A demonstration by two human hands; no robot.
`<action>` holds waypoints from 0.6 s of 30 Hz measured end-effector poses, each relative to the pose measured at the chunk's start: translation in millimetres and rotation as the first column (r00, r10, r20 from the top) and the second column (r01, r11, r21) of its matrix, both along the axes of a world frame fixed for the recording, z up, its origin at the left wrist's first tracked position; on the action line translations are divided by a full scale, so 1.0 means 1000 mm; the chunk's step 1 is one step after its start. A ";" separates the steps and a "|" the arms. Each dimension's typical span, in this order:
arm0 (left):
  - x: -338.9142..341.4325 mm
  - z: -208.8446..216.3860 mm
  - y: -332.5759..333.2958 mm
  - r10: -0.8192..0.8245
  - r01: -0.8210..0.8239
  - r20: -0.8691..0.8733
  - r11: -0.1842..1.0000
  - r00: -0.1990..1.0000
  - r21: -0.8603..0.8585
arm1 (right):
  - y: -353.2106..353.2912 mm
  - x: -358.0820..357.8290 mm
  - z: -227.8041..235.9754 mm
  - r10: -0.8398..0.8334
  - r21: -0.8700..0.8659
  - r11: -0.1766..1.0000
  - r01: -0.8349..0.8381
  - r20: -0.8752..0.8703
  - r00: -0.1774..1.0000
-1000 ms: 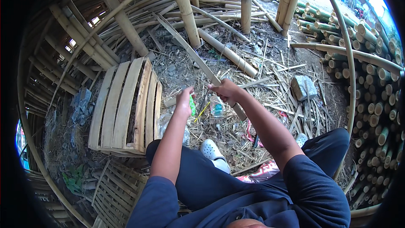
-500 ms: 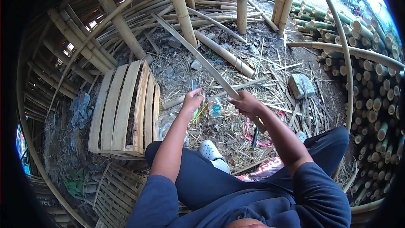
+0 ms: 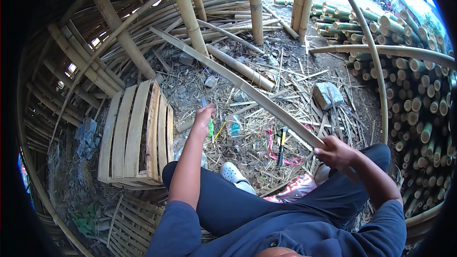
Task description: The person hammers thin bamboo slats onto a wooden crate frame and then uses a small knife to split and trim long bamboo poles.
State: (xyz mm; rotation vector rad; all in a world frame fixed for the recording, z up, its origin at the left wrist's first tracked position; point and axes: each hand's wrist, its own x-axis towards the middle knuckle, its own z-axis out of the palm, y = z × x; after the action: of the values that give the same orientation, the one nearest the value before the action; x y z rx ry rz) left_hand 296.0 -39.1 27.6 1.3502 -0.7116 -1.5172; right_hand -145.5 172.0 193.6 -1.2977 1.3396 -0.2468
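My right hand (image 3: 337,153) is closed around the near end of a long, flat split bamboo strip (image 3: 257,95), beside my right knee. The strip slants away to the far left, its far end near the upright poles. My left hand (image 3: 205,114) grips a knife with a green handle (image 3: 211,127); the short blade points away from me. A gap lies between the knife and the strip. On the ground between my hands are a black and yellow tool (image 3: 283,145), pink ribbon (image 3: 272,148) and a clear plastic bottle (image 3: 234,126).
A slatted wooden crate (image 3: 135,133) stands left of my left arm. Cut bamboo poles (image 3: 414,90) are stacked at the right. A stone block (image 3: 327,96) sits on scattered bamboo slivers. Upright bamboo posts (image 3: 254,9) and a bent pole (image 3: 376,57) frame the space.
My right hand has moved right and toward me, drawing the strip along with it. My left hand with the knife has shifted slightly left. The black and yellow tool shows more fully now.
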 end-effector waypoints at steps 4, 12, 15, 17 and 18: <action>-0.005 0.008 0.004 -0.043 0.042 -0.170 0.999 0.984 -0.005 | 0.053 -0.033 0.008 -0.009 0.029 1.000 0.008 0.066 0.998; -0.041 0.058 0.060 -0.171 0.027 -0.271 0.885 0.947 -0.464 | 0.111 -0.075 0.010 0.002 0.135 0.991 -0.015 0.098 0.995; -0.055 0.062 0.080 -0.123 -0.125 -0.369 0.804 0.921 -0.581 | 0.125 -0.085 0.016 -0.008 0.127 0.992 -0.009 0.133 0.991; -0.062 0.069 0.088 -0.113 -0.137 -0.330 0.751 0.937 -0.645 | 0.130 -0.099 0.016 0.043 0.047 0.998 -0.048 0.114 0.993; -0.070 0.081 0.095 -0.134 -0.121 -0.331 0.754 0.934 -0.646 | 0.135 -0.107 0.018 0.066 -0.029 0.998 -0.064 0.060 0.996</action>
State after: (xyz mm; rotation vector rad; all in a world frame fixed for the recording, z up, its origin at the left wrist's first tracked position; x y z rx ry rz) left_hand 225.7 56.0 108.6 0.5095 -0.8993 -1.2789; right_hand -252.3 306.6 212.1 -1.3433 1.2440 -0.2582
